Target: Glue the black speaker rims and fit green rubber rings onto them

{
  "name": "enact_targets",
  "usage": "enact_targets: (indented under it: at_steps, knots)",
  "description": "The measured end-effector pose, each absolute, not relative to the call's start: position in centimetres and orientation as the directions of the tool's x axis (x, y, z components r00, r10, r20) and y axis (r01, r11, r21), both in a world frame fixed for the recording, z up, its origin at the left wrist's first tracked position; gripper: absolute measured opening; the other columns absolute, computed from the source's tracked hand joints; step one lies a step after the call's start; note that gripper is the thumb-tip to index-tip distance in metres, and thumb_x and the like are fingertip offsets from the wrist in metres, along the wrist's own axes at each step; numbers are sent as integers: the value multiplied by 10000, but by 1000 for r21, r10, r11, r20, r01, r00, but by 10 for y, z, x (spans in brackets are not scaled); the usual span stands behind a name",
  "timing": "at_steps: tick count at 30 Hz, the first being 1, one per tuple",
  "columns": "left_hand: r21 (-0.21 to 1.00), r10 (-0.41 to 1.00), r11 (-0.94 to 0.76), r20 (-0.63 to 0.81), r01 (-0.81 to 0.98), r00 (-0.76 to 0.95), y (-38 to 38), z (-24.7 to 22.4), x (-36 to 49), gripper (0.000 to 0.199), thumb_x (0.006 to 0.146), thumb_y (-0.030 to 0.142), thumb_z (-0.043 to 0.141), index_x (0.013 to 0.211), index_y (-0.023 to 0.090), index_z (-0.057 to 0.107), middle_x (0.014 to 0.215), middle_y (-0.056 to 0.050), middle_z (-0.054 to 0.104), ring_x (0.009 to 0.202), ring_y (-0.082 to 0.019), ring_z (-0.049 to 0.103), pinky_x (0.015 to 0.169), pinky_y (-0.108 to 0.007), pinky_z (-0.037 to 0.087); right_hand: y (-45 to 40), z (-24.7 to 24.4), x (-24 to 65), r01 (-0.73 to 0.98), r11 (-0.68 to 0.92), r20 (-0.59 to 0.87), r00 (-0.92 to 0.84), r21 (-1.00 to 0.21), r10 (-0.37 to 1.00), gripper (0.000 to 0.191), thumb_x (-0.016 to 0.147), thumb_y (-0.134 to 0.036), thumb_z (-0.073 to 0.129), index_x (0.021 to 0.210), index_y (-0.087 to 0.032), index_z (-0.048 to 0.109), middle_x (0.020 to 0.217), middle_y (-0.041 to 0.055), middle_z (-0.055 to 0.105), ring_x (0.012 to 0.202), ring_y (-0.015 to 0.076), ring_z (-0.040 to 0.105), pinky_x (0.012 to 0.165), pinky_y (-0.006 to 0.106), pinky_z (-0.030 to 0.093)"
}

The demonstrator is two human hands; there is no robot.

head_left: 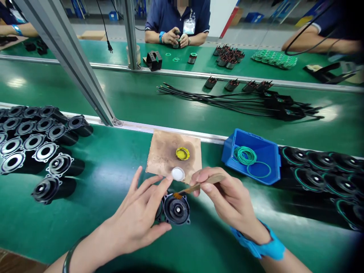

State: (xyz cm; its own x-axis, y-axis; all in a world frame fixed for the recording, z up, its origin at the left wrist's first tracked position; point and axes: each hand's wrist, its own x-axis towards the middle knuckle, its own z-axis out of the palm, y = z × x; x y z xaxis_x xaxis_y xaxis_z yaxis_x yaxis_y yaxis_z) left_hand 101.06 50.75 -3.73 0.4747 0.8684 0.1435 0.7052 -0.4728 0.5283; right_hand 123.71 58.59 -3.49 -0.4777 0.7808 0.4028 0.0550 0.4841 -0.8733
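A small brush (pixel 196 188) with an orange-brown tip is pinched in my right hand (pixel 227 193). Its bristles meet the upper rim of a round black housing (pixel 176 209) that stands on the green bench. My left hand (pixel 142 212) has its fingers spread at the left side of this housing, the thumb by its lower edge and the index finger above. Part of a second black housing (pixel 159 211) shows under the left fingers. Just beyond lie a white round lid (pixel 178 173) and a yellow cap (pixel 182 153), on or by a stained cardboard piece (pixel 159 151).
Rows of black housings (pixel 34 142) fill the left side. To the right are a blue bin (pixel 227 151) with green rings (pixel 245 155) and more housings (pixel 309 178). A metal post (pixel 71 60) rises left. Black cables (pixel 216 100) lie beyond the rail; a person (pixel 178 22) works opposite.
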Motion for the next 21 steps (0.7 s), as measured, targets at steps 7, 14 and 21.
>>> enact_targets:
  at_steps: [7,14,21]
  knots:
    - [547,872,-461,135,699,471,506,-38,1010,992,846,283,690,1530,117,-8,1276,-157,606,1320,-301,442,1176,-664,108,601,-36,1225,-27,399,320,-650,-916,689,112,984,-180,474,959,-221,576,887,22,628,642,108,648,590,238,551]
    - [561,880,-446,132,698,456,506,-41,1011,1013,841,278,689,1528,109,-35,1266,-153,604,1312,-302,451,1173,-677,109,610,-35,1222,-30,344,262,-712,-938,651,113,991,-188,467,950,-231,563,854,7,597,644,100,606,579,228,524]
    - [517,866,-486,172,705,470,503,-40,1012,1042,798,238,697,1530,106,-32,1263,-169,597,1270,-337,470,1127,-731,183,603,-30,1241,-140,338,362,-221,-931,906,119,979,-231,504,920,-226,607,877,15,572,634,100,591,517,216,525]
